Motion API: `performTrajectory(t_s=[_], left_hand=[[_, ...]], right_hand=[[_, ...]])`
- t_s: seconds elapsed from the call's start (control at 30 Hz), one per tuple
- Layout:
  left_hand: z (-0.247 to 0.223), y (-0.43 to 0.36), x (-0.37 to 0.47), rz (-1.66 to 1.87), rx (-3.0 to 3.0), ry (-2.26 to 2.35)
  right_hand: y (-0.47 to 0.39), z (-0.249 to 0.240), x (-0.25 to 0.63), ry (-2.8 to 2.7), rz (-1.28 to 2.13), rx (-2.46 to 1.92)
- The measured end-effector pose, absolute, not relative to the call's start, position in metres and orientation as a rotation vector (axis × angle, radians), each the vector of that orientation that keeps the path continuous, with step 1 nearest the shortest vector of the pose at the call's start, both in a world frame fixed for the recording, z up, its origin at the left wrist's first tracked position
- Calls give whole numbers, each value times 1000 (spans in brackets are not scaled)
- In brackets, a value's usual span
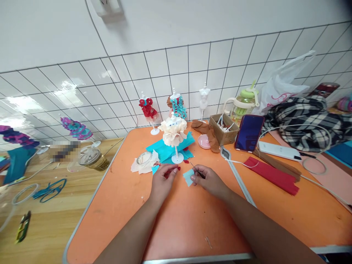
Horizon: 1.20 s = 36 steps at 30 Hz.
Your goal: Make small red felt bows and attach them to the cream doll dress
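My left hand (164,179) is closed in a pinch, with a small red paper piece (179,168) at its fingertips. My right hand (208,180) grips a thin dark pointed tool (198,171), its tip aimed up and left. A light blue paper piece (188,178) is also pinched in that hand. Just beyond both hands, a mini dress form (177,157) stands upright, dressed in a ruffled cream paper skirt (173,132). Bright blue crepe paper (158,148) lies beneath and behind its base, with red scraps nearby.
Behind stand a red-dressed form (147,108), a blue-flowered form (178,106) and a bare white form (204,97). To the right are a pink dish (204,141), cardboard box (224,130), phone (249,132) and red crepe strip (272,176). A tape roll (144,158) lies left.
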<state>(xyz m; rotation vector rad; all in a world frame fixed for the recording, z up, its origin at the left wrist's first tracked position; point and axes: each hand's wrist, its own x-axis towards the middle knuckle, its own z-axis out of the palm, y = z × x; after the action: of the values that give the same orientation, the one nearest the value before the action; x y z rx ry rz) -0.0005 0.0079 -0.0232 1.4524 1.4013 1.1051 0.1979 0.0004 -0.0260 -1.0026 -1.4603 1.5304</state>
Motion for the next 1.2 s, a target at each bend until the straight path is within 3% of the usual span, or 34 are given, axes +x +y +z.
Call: performTrajectory(t_s=[0.17,0.4,0.8,1.2], left_hand=[[-16,-5,8,640,951,983],[-19,-9,20,866,785,852],[-14,0,5,1167,737,980],[-17,-1,11,1173,972,1036]], right_hand=[[-1,-29,194,-1337,1605,-992],[-3,-33,187,-1390,1584,-953],[-14,-33,183,-1756,1150,-1318],[-21,-35,178,-1746,1437,-1238]])
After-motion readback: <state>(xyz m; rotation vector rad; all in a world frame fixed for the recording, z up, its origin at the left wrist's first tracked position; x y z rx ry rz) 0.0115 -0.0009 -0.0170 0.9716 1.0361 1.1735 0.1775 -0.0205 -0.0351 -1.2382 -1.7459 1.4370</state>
